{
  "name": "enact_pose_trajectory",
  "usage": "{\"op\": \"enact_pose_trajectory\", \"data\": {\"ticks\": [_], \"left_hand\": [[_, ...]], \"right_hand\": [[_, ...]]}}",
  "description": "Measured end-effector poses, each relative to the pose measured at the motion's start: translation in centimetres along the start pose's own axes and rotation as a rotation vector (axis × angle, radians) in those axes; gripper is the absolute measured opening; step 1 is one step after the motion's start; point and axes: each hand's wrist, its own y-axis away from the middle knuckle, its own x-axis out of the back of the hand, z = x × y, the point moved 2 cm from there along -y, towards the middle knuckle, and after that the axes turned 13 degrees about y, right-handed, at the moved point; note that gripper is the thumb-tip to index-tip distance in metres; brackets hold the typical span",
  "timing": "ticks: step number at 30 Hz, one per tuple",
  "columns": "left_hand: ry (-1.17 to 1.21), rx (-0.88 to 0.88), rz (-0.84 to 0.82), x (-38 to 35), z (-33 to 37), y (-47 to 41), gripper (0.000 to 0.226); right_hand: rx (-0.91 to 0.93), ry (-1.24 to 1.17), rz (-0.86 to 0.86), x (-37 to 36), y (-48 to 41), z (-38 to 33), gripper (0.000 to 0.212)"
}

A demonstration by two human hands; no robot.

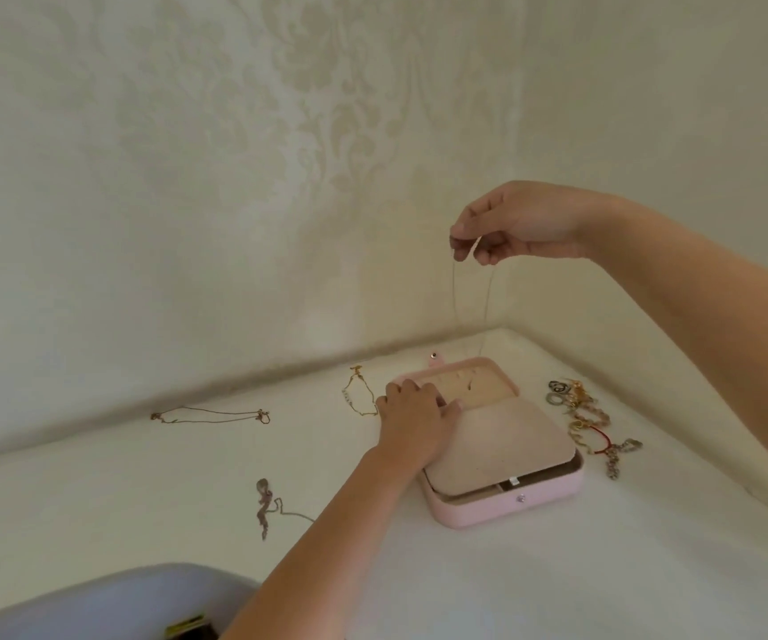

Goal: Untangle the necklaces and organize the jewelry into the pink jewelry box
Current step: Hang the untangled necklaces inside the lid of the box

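Cream damask wallpaper (326,108) in a corner; white table (142,501).

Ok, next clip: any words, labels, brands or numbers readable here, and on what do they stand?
Nothing legible in this view.
The yellow-green patch at the bottom edge: perhaps a label, too blurred to read.
On the gold bracelet left of the pink jewelry box: pale beads, perhaps lettered, too small to tell.
On the thin necklace pinched by the right hand: no tag visible.
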Motion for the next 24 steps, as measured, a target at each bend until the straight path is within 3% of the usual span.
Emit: {"op": "enact_pose_trajectory", "data": {"ticks": [4, 11, 24], "left_hand": [[0.031, -0.09, 0.1, 0.0, -0.4, 0.4, 0.037], [0.094, -0.327, 0.422, 1.1, -2.0, 3.6, 0.018], [0.077, -0.387, 0.608, 1.4, -2.4, 6.9, 0.032]], "right_hand": [[-0.017, 0.076, 0.093, 0.3, 0.4, -0.2, 0.013], [0.015, 0.106, 0.156, -0.1, 0.9, -1.7, 0.009], [0.101, 0.176, 0.105, -3.5, 1.4, -3.3, 0.016]]}}
